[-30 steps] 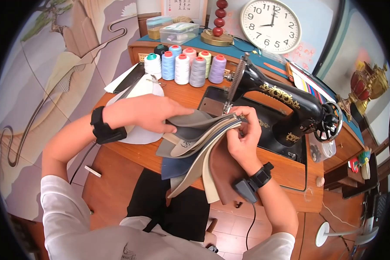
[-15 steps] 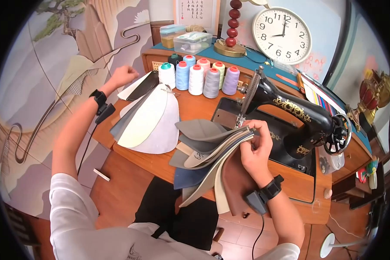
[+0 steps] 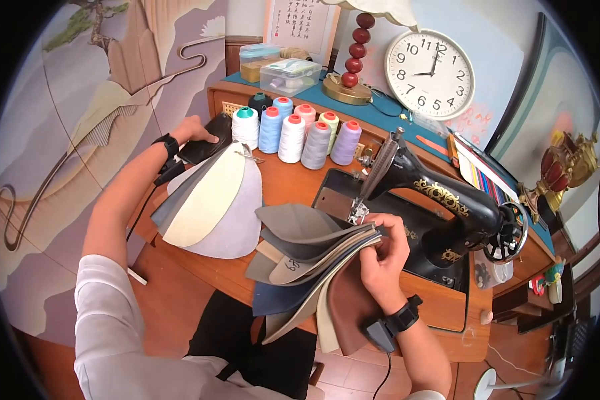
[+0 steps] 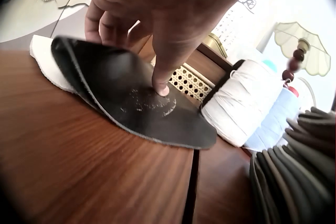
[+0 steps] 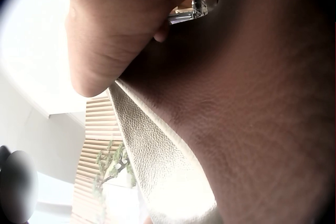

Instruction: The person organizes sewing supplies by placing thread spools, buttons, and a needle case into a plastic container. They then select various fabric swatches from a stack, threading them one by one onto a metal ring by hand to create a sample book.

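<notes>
The right hand (image 3: 388, 257) pinches one end of a fanned stack of leather pieces in grey, blue, cream and brown, the brown piece (image 3: 353, 300) outermost. In the right wrist view that brown leather (image 5: 252, 108) lies beside a cream piece (image 5: 152, 150). At the table's back left the left hand (image 3: 192, 129) grips a black leather piece (image 3: 210, 141). The left wrist view shows the thumb pressing on top of this black piece (image 4: 121, 92), the fingers at its far edge, a white piece (image 4: 50, 66) under it. A second fan of pale and grey pieces (image 3: 233, 213) lies nearby.
Several thread spools (image 3: 291, 139) stand behind the fans. A black sewing machine (image 3: 440, 193) is right of the right hand, its needle area close to the held stack. Plastic boxes (image 3: 290, 77), a lamp (image 3: 351, 63) and a clock (image 3: 431, 73) are at the back.
The left hand has moved from the held stack to the back left and now grips the black piece. The right hand keeps its hold on the stack.
</notes>
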Demonstrator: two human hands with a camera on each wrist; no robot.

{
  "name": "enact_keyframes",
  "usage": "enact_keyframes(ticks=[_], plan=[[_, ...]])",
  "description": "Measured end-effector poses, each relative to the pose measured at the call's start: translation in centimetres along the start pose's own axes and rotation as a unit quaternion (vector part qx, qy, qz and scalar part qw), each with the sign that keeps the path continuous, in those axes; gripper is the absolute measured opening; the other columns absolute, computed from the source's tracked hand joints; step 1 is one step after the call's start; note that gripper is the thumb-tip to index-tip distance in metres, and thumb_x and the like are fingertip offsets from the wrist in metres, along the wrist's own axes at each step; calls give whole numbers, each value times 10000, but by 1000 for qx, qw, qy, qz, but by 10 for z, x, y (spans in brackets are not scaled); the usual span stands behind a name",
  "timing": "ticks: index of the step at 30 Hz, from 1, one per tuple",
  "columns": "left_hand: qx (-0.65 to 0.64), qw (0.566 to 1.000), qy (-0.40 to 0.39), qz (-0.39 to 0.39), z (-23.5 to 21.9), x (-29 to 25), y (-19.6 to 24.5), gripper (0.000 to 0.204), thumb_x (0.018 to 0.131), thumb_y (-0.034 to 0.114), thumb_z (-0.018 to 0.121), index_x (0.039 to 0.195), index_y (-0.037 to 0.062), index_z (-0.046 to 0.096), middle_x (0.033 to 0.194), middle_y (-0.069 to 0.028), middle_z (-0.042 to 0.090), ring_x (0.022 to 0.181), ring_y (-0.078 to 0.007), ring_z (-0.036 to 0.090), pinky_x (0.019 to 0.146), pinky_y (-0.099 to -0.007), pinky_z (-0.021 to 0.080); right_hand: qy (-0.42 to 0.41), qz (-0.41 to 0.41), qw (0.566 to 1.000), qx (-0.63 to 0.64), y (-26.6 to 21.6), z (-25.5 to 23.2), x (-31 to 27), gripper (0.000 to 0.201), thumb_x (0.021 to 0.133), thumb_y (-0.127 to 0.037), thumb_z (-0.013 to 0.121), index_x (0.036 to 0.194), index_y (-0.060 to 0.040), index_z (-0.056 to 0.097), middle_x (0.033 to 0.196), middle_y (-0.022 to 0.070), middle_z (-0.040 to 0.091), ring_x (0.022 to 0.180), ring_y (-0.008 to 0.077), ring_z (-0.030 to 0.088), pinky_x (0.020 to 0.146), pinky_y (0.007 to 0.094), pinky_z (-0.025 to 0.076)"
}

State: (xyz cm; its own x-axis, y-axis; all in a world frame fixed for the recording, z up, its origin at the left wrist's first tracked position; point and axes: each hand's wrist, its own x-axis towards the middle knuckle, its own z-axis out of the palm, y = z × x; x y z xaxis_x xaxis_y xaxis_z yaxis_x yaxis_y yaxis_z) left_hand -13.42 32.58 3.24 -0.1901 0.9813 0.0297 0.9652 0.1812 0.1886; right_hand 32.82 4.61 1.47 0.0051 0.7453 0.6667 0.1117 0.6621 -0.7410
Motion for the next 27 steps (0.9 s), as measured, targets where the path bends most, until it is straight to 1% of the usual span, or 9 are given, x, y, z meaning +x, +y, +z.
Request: enact_keyframes(ticks=[2,4,6,8,14,20,23,25,27], plan=[[-8,998,-51,-26,-7,8,-4,751,665,489,900,1099,-90,701,1099,-251,718,1066,-359,692,900,-416,543,-8,9,1000,4,-2,-1,0,280,832,127,504,1084,3,509,1069,70,657,598,-37,453,488,151,284],[-101,993,-9,59,-9,6,-11,650,740,411,874,1083,-107,681,1022,-231,718,937,-334,718,803,-414,555,-8,17,1000,13,-2,-1,0,290,827,130,500,1088,4,503,1081,73,652,607,-34,461,491,151,289],[-150,988,10,40,-22,-11,0,574,825,332,818,1158,-101,642,1073,-205,714,917,-306,721,804,-398,563,-15,29,999,19,-1,-1,-1,292,829,130,499,1092,5,497,1092,77,647,612,-34,458,498,150,294],[-425,904,-44,30,-44,-31,12,510,924,327,708,1198,-91,605,1061,-175,714,917,-265,721,809,-367,576,-10,22,999,22,0,-1,-1,286,833,129,498,1091,5,496,1092,82,646,609,-33,451,502,149,298],[-589,807,3,40,-103,-103,56,429,1004,345,570,1273,11,570,1140,-115,691,974,-218,708,832,-358,588,-12,14,1000,19,-2,-1,0,280,835,129,489,1090,13,499,1091,83,646,613,-33,456,505,149,297],[-569,798,34,194,-104,-190,126,337,944,198,622,1210,-8,624,1108,-78,691,984,-142,665,848,-305,532,-3,9,1000,22,-3,1,0,279,841,125,490,1095,14,521,1010,51,655,615,-36,464,504,151,309],[-446,816,70,361,-95,-198,152,269,851,105,638,1086,-25,662,940,-55,673,906,-118,622,805,-297,510,12,12,999,47,-3,3,0,278,838,119,489,1090,10,531,985,44,658,630,-31,497,509,147,325],[-366,800,128,458,-97,-195,166,115,790,38,624,832,2,524,883,-60,596,818,-118,569,732,-291,474,13,3,999,38,-3,2,0,266,825,106,507,1069,10,549,933,25,660,613,-34,495,486,154,318],[-305,775,173,526,-97,-202,183,240,730,-17,618,749,17,381,891,-69,558,787,-159,539,699,-279,451,20,-6,1000,15,-5,1,0,249,812,100,523,1038,5,569,877,6,655,578,-38,466,470,161,308]])
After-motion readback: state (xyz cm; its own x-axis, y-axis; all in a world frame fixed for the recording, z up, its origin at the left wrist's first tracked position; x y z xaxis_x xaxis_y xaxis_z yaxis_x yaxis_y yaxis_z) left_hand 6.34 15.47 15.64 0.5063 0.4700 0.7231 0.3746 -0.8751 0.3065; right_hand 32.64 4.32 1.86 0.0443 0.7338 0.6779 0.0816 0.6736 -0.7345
